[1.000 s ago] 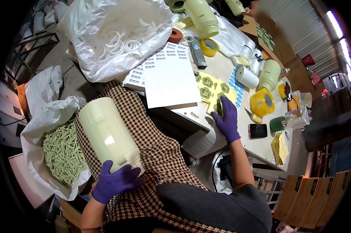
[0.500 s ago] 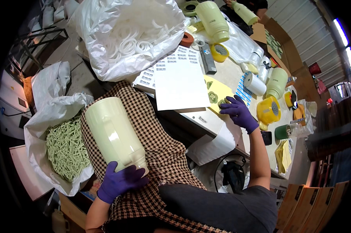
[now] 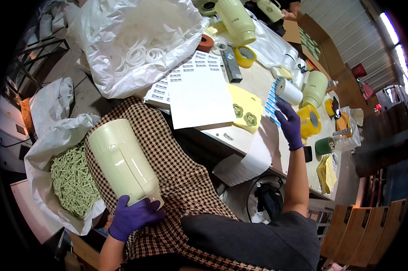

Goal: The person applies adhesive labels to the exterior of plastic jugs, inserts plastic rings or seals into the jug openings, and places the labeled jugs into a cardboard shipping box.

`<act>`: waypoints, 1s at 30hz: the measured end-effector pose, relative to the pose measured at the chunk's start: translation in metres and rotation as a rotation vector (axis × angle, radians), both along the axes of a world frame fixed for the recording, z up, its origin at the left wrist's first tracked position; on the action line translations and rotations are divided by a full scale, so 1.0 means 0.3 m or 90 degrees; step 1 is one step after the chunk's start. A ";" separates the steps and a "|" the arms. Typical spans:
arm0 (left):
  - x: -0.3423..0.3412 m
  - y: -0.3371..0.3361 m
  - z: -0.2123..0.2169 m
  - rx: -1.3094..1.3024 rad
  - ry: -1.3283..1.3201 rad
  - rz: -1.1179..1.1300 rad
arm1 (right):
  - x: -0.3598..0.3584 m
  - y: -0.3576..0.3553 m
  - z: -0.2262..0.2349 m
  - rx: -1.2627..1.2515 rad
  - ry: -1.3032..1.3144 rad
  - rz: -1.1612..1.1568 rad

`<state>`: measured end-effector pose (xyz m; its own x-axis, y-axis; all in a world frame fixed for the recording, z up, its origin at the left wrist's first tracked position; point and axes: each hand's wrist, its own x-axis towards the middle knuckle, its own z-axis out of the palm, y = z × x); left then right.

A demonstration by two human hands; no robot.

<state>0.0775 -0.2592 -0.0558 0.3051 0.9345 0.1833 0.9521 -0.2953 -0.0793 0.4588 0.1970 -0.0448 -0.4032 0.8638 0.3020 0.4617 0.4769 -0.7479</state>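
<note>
A pale green thermos flask body (image 3: 122, 156) with a moulded handle lies tilted across my lap. My left hand (image 3: 134, 217), in a purple glove, is closed round its narrow neck end. My right hand (image 3: 290, 125), also gloved in purple, hovers over the table with fingers apart and nothing visible in them. It is nearest to a white roll (image 3: 289, 91), a blue printed strip (image 3: 272, 104) and a roll of yellow tape (image 3: 309, 121). Left of that hand lies a yellow sheet (image 3: 247, 100) bearing green stickers (image 3: 250, 119).
White paper sheets (image 3: 201, 101) lie at the table edge beside a plastic bag of white rings (image 3: 136, 49). A sack of green strips (image 3: 75, 183) stands at my left. More flasks (image 3: 315, 88) stand on the table. A person's hand (image 3: 285, 14) holds another flask (image 3: 270, 10) at the back.
My right hand has lifted off the yellow sheet and moved right, toward the white roll. My left hand keeps its hold on the flask. The whole view has shifted slightly.
</note>
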 end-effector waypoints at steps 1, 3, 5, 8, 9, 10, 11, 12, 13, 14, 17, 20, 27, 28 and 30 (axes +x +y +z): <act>-0.002 0.003 -0.006 0.000 0.001 -0.003 | 0.039 -0.021 -0.032 -0.026 0.030 -0.050; -0.007 0.010 -0.011 0.037 0.003 -0.018 | 0.095 -0.044 -0.090 0.059 -0.039 -0.125; -0.013 0.016 -0.008 0.054 0.007 -0.038 | 0.108 -0.039 -0.146 0.100 -0.028 -0.151; -0.023 0.022 0.000 0.045 0.022 -0.060 | 0.083 0.001 -0.203 0.132 -0.025 -0.141; -0.023 0.021 0.003 0.035 0.028 -0.061 | 0.066 0.016 -0.218 0.140 -0.030 -0.128; -0.022 0.020 0.005 0.024 0.035 -0.061 | 0.059 0.022 -0.226 0.226 -0.130 -0.114; -0.019 0.019 0.006 0.026 0.034 -0.060 | 0.052 0.024 -0.234 0.133 -0.100 -0.131; -0.015 0.017 0.008 0.026 0.035 -0.058 | 0.045 0.022 -0.241 0.037 -0.045 -0.155; -0.013 0.016 0.008 0.025 0.017 -0.045 | 0.046 0.014 -0.246 -0.087 0.020 -0.169; -0.005 0.013 0.007 0.018 0.022 -0.038 | 0.048 0.010 -0.249 -0.155 0.128 -0.160; 0.006 0.017 0.000 0.023 -0.014 -0.017 | 0.081 0.004 -0.244 -0.168 0.166 -0.146; 0.005 0.027 -0.009 0.037 0.002 -0.027 | 0.104 0.022 -0.243 -0.041 0.045 -0.153; -0.014 0.020 -0.030 0.073 0.024 -0.048 | 0.079 0.017 -0.234 0.086 -0.037 -0.139; -0.013 0.018 -0.033 0.081 0.045 -0.044 | 0.071 0.014 -0.229 0.112 -0.041 -0.130; -0.006 0.012 -0.038 0.055 0.077 -0.042 | 0.062 0.018 -0.218 0.182 -0.156 -0.154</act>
